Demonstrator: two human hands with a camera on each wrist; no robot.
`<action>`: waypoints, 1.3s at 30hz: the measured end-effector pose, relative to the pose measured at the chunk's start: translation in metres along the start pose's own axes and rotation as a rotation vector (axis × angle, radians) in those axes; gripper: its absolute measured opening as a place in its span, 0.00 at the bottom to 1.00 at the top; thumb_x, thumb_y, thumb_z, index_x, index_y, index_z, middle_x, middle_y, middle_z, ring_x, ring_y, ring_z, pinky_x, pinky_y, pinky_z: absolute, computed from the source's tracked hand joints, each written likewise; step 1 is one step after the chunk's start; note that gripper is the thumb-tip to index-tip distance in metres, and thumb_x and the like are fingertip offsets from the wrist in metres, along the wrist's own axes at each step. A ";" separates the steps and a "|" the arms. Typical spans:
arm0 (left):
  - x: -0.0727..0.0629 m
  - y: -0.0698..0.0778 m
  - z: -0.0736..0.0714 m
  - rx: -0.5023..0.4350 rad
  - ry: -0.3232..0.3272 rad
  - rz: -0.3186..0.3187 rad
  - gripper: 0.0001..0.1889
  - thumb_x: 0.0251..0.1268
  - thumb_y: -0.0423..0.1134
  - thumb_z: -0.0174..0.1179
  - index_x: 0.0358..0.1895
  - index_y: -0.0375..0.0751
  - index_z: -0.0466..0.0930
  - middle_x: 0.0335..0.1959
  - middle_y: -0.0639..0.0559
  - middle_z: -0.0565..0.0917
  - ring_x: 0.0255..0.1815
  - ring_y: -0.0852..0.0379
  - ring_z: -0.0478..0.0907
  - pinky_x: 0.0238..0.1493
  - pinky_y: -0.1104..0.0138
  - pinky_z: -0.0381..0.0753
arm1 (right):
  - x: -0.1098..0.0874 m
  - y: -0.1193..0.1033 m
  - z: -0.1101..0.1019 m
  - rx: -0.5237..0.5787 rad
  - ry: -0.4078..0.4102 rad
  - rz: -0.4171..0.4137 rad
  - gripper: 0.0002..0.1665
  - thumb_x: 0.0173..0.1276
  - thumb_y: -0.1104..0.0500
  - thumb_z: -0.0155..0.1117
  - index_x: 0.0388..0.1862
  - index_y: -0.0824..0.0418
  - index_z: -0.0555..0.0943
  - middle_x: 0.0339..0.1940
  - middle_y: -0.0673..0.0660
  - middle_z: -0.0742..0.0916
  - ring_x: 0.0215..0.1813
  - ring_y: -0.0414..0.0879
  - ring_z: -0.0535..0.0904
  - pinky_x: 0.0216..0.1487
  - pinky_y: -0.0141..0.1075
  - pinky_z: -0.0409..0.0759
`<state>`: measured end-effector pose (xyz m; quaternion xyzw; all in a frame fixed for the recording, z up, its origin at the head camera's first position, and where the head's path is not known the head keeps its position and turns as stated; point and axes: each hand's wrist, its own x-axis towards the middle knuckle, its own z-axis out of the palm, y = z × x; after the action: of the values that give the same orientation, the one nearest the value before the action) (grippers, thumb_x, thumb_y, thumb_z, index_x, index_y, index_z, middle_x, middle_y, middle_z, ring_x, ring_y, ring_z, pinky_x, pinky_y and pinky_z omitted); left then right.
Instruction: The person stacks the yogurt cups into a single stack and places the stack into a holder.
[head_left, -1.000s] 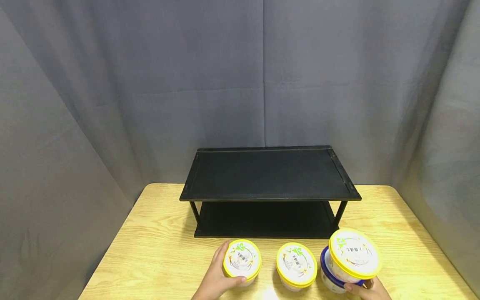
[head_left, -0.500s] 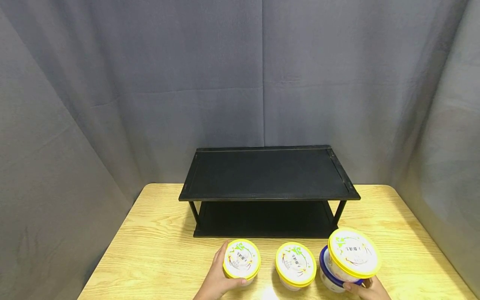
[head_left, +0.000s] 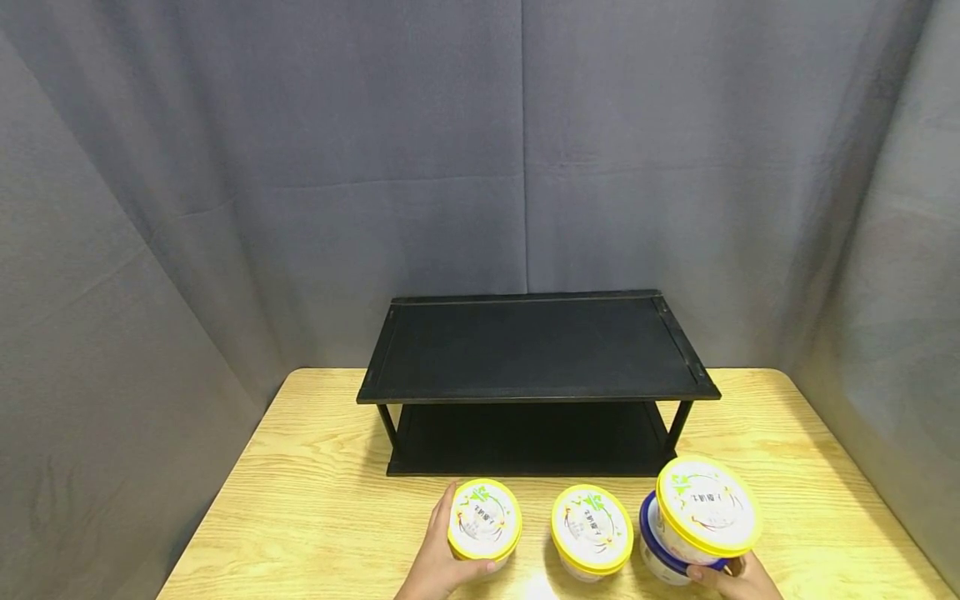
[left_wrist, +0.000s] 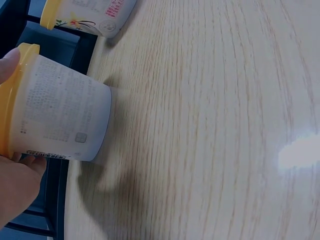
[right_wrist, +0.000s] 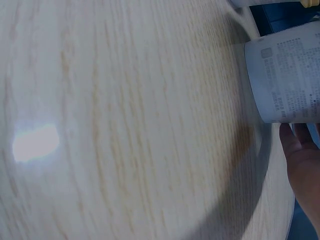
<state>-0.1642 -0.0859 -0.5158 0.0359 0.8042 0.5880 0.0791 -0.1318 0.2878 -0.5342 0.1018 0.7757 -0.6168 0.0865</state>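
Print (head_left: 589,523) on the yellow-rimmed lids (head_left: 708,505) and tub walls (left_wrist: 65,107) is illegible.

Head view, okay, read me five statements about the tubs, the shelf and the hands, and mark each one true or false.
1. The left hand grips a yellow-lidded tub. True.
2. Every tub has a yellow rim. False: the blue-rimmed tub, partly hidden by the rightmost tub, differs.
3. The black shelf has two levels. True.
4. The middle tub sits on the shelf's upper level. False: the middle tub is in front of the shelf, nearer the person.
5. Neither of the hands touches the middle tub. True.
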 end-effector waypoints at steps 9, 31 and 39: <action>-0.001 0.001 0.001 0.009 0.013 -0.015 0.59 0.26 0.40 0.74 0.67 0.44 0.42 0.63 0.38 0.51 0.60 0.32 0.49 0.52 0.39 0.48 | 0.002 0.000 0.000 0.000 0.000 -0.009 0.45 0.53 0.60 0.63 0.61 0.65 0.47 0.58 0.68 0.61 0.57 0.65 0.58 0.50 0.51 0.65; -0.003 0.032 -0.007 -0.065 0.063 0.033 0.57 0.24 0.45 0.74 0.66 0.53 0.47 0.64 0.43 0.52 0.62 0.39 0.48 0.54 0.40 0.45 | 0.001 -0.003 -0.001 0.037 -0.044 -0.011 0.45 0.54 0.56 0.62 0.62 0.62 0.45 0.61 0.65 0.57 0.60 0.67 0.53 0.52 0.56 0.59; -0.007 0.058 -0.007 -0.052 0.037 0.116 0.55 0.26 0.47 0.74 0.65 0.57 0.49 0.64 0.47 0.54 0.63 0.43 0.49 0.54 0.41 0.47 | -0.001 -0.005 0.000 0.035 -0.030 0.013 0.44 0.55 0.56 0.62 0.62 0.61 0.46 0.61 0.66 0.57 0.59 0.66 0.54 0.52 0.55 0.60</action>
<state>-0.1606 -0.0757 -0.4585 0.0697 0.7865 0.6128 0.0308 -0.1326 0.2871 -0.5290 0.0990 0.7629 -0.6310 0.1003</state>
